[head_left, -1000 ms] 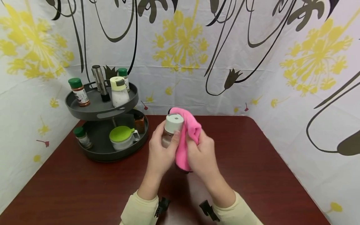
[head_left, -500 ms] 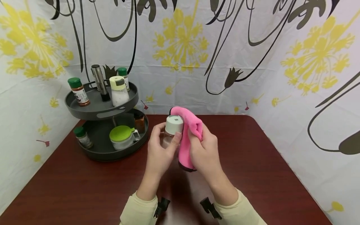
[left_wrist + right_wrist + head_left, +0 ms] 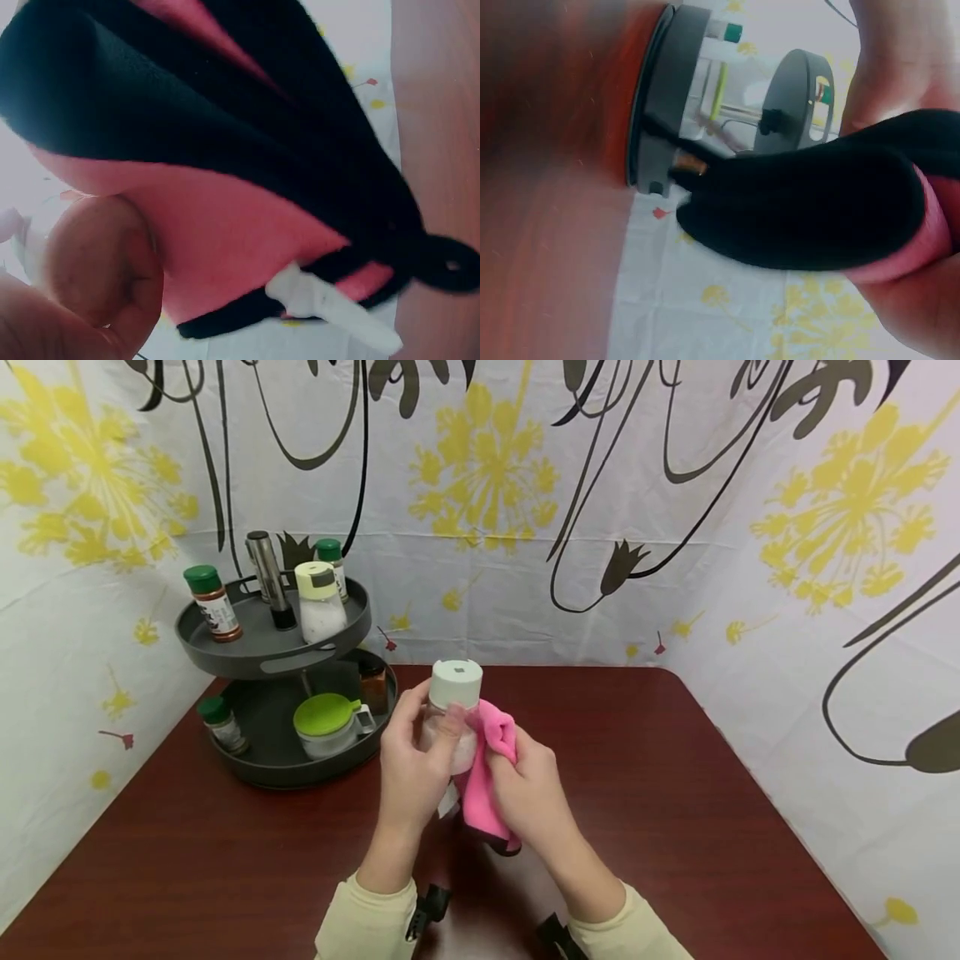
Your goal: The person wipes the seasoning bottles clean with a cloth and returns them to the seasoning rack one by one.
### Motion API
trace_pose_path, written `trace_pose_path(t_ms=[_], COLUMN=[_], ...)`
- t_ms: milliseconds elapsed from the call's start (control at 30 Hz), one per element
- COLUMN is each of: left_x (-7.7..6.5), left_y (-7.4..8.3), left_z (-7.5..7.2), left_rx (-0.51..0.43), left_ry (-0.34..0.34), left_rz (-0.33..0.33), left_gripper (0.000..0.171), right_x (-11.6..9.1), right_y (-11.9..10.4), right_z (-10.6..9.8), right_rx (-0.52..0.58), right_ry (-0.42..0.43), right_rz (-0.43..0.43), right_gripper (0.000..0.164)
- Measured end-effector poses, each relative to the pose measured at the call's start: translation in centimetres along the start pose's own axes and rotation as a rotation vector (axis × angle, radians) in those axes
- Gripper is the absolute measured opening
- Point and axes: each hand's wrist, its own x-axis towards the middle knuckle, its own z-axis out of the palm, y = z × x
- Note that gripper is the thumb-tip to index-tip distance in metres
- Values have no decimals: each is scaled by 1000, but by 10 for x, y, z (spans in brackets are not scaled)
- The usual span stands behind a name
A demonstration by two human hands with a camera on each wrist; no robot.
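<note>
Over the middle of the table, my left hand grips a clear seasoning jar with a white lid and pale contents. Its thumb lies across the jar's near side. Just to the right, my right hand pinches a folded pink cloth with black edging against the jar's side. In the left wrist view, the cloth spreads beyond the left thumb, and a white tag hangs from its edge. The cloth's black side fills the middle of the right wrist view, hiding the jar there.
A dark grey two-tier rack stands at the back left. Its upper tray bears several spice bottles and a steel grinder. Below sit a green-lidded pot and small jars. A patterned curtain borders the reddish-brown table.
Both hands have shifted left. The cloth has slid down from beside the lid to the jar's lower side, baring more of the jar, and the white tag now shows below.
</note>
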Motion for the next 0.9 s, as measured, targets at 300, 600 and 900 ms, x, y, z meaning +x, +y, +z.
trace_pose_path(t_ms=[300,600,900], left_x=[-6,1,-2], left_y=[-3,2,-2], left_z=[8,1,8], left_rx=[26,33,-24], left_ry=[-85,-9,-63], left_rz=[-57,-29,-53], left_gripper=[45,47,45], right_x=[6,-6,5], right_y=[-17,3,-16], right_z=[-8,7,-9], right_rx=[106,8,72], right_ry=[212,127,123], right_rz=[-328,-192,-106], right_gripper=[24,21,16])
